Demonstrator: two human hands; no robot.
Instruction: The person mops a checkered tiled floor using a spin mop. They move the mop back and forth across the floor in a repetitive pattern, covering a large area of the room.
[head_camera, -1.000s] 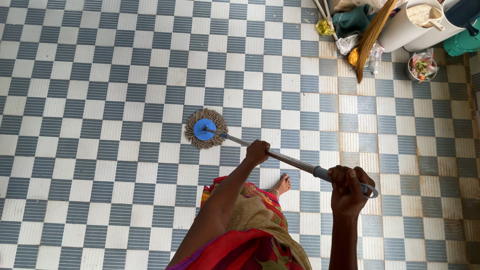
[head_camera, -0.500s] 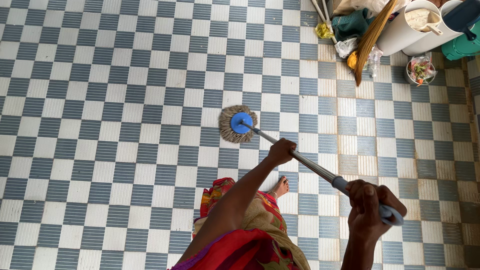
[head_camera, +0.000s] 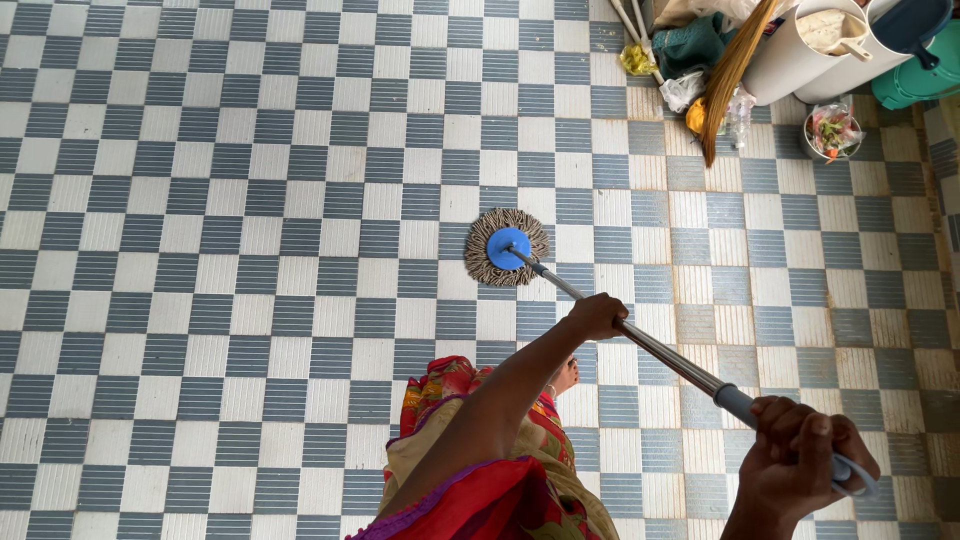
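Here, head view only.
Step in hand: mopping the checkered floor (head_camera: 250, 200), judged from the mop head pressed flat to the tiles mid-stroke.
Mop head (head_camera: 507, 247): round, stringy, blue hub on top; resting on the floor ahead of the bare foot (head_camera: 566, 374), well apart from the clutter.
Mop pole (head_camera: 660, 350): metal, slanting from the hub down-right to the grey grip.
Left hand (head_camera: 597, 315): clamped round the pole midway, fingers wrapped over it.
Right hand (head_camera: 805, 462): closed tight on the grip end, at lower right.
Clutter, top right: broom (head_camera: 735, 75), white bucket (head_camera: 790, 50), teal bin (head_camera: 915, 75), small bowl of scraps (head_camera: 832, 130).
Next move, as a judgement: calls for both grips kept firm, pole angle low, mop head flat, care near the broom and bowl.
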